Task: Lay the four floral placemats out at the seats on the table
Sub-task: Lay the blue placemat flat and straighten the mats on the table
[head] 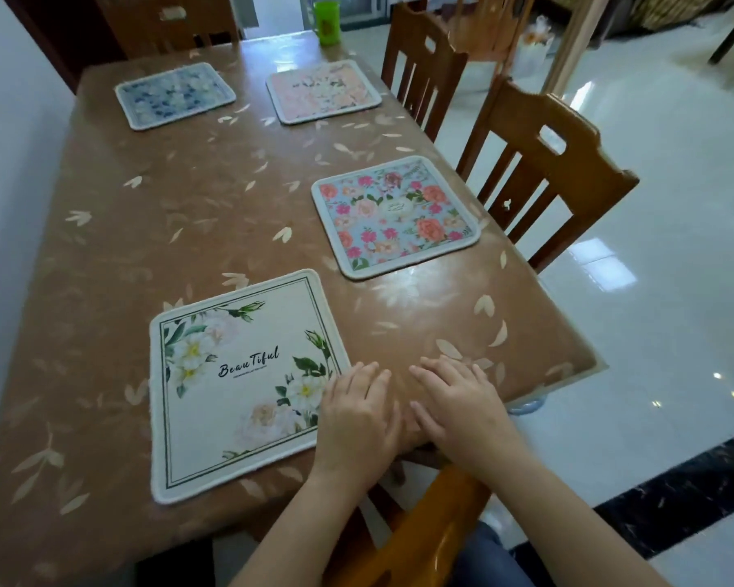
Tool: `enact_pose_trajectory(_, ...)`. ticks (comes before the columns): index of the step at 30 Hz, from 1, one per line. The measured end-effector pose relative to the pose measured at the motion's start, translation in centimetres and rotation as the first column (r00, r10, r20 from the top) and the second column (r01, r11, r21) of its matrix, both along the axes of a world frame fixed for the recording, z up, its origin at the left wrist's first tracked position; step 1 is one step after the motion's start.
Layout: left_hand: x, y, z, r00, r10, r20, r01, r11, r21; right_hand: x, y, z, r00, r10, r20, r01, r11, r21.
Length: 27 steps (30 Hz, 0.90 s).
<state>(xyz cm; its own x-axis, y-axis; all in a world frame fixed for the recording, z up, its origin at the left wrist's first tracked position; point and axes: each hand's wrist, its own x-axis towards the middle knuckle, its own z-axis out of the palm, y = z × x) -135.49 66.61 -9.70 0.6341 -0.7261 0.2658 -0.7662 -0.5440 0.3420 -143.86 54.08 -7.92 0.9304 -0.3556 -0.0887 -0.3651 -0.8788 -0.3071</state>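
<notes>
Several floral placemats lie flat on the brown leaf-patterned table (187,197). A cream placemat with white flowers and the word "Beautiful" (238,383) is nearest me. A light-blue one with pink and orange roses (395,216) lies by the right edge. A pale pink one (323,91) and a blue-and-white one (174,95) lie at the far end. My left hand (359,421) rests flat on the table, fingers straight, touching the cream mat's right edge. My right hand (458,404) rests flat beside it on bare table, holding nothing.
Two wooden chairs (539,163) stand along the table's right side, another chair (166,19) at the far end, and an orange-brown chair (424,531) below my arms. A green cup (326,22) stands at the far edge. Glossy white floor lies to the right.
</notes>
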Motion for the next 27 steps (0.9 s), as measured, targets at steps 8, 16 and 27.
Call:
enact_pose_trajectory(8, -4.1, -11.0, 1.9, 1.000, -0.019, -0.025, 0.020, 0.999, 0.049, -4.3, -11.3, 2.5, 0.983, -0.069, 0.170, 0.077, 0.996, -0.039)
enact_pose_trajectory(16, -9.0, -25.0, 3.8, 0.989, -0.147, 0.024, 0.146, 0.989, 0.017, -10.8, -23.7, 3.9, 0.963, -0.130, 0.236, 0.160, 0.980, -0.116)
enact_pose_trajectory(27, -13.5, -37.1, 4.2, 0.957, -0.280, 0.080, 0.275, 0.959, 0.060, -16.5, -33.9, 3.6, 0.921, -0.287, 0.264, 0.328, 0.936, -0.127)
